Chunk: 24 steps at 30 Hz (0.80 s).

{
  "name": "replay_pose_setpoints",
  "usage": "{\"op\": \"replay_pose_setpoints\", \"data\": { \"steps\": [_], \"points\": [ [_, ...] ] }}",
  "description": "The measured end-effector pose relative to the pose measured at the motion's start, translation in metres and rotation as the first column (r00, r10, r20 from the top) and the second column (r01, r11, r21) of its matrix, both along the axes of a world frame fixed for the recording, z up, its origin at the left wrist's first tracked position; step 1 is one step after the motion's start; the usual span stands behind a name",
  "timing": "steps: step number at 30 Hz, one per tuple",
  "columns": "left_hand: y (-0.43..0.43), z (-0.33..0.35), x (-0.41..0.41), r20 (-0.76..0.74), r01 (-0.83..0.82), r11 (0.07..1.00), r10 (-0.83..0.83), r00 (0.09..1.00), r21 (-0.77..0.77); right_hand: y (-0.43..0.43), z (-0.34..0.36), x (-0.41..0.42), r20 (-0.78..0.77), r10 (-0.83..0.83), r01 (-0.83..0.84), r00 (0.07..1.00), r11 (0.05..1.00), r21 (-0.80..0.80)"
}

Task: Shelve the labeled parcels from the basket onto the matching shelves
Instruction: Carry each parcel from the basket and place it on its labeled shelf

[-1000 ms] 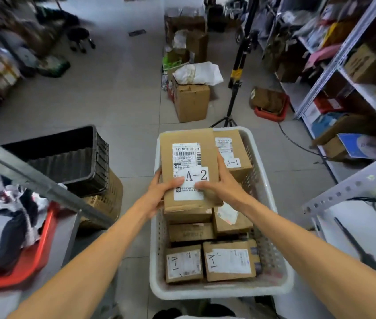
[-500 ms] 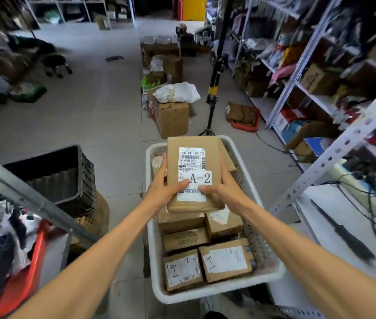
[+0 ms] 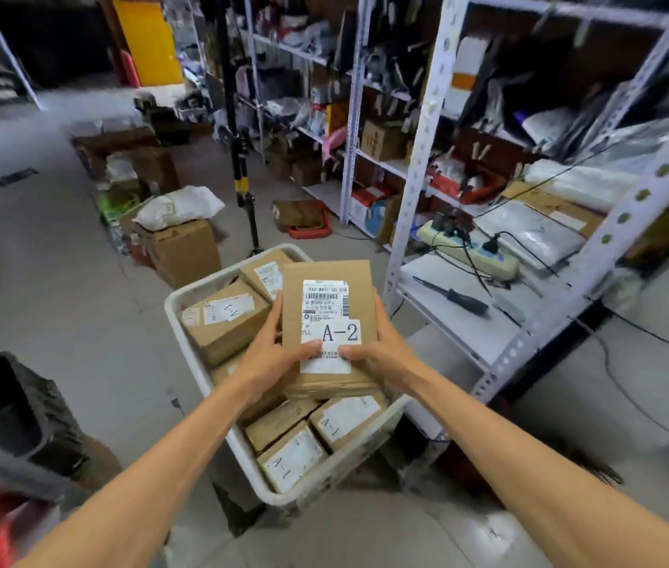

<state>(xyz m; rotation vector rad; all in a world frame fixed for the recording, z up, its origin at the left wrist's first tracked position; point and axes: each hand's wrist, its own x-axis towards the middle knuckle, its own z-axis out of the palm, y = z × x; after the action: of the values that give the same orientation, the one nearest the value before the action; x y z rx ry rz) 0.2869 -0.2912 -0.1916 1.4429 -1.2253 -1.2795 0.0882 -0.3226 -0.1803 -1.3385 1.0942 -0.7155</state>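
Parcel marked A-2 (image 3: 326,321) sits in both hands above the white basket (image 3: 173,309), lifted clear of the boxes packed below it, printed face up. Left hand (image 3: 271,358) grips the left edge with its thumb laid on the label; right hand (image 3: 382,350) grips the right edge the same way, so the box is clamped from both sides near its close end. Its long axis runs straight away from the person, barcode end toward the far aisle, the A-2 lettering reading upright to the wearer. The step in hand looks like carrying it to its shelf: best to hold the label up for checking against a shelf tag, carry the box level, and slide it in short end first. The metal rack (image 3: 414,190) stands just right of the basket; any tags on it are too blurred to read. Parcels marked A-1 (image 3: 293,461) lie at the basket's near end.
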Motion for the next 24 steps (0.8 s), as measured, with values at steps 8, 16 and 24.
{"op": "replay_pose_setpoints", "data": {
  "steps": [8,16,24],
  "points": [
    [0.084,0.003,-0.063,-0.030,0.130,0.991,-0.130,0.991,-0.027,0.094,0.001,-0.061,0.028,-0.103,0.103,0.994,0.994,-0.018],
    [0.131,0.000,-0.174,0.006,0.331,0.942,-0.332,0.943,0.056,0.192,-0.019,-0.173,0.037,-0.327,0.326,0.944,0.945,0.019],
    [0.149,0.001,-0.365,-0.015,0.698,0.716,-0.698,0.716,0.014,0.296,0.000,-0.330,0.046,-0.707,0.706,0.706,0.707,0.033]
  ]
}}
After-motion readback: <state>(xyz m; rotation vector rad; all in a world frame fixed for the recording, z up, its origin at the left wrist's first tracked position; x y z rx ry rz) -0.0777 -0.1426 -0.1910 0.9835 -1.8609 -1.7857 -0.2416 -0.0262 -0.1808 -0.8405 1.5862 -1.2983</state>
